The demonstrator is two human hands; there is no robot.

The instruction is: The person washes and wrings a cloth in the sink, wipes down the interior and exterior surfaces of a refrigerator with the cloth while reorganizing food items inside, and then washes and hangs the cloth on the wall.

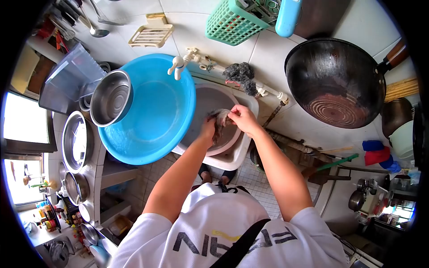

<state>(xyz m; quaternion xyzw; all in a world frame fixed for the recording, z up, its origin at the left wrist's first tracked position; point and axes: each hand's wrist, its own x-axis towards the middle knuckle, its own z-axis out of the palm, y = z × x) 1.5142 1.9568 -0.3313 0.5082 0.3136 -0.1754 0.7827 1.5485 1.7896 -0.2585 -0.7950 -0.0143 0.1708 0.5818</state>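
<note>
A greyish-brown, wet-looking piece point(220, 119), perhaps a cloth, is held between my two hands over a grey-pink basin point(203, 96). My left hand point(208, 128) is closed on its left side, fingers partly hidden by it. At its upper right, my right hand point(241, 119) pinches the edge with thumb and fingers. The basin sits in a white sink point(251, 107). What the held piece is exactly, I cannot make out.
A large blue tub point(156, 120) stands left of the sink, a metal bowl point(111, 98) on its rim. A white tap point(178, 64) and pipe run behind. A black wok point(333, 80) hangs at the right, a green basket point(234, 22) above.
</note>
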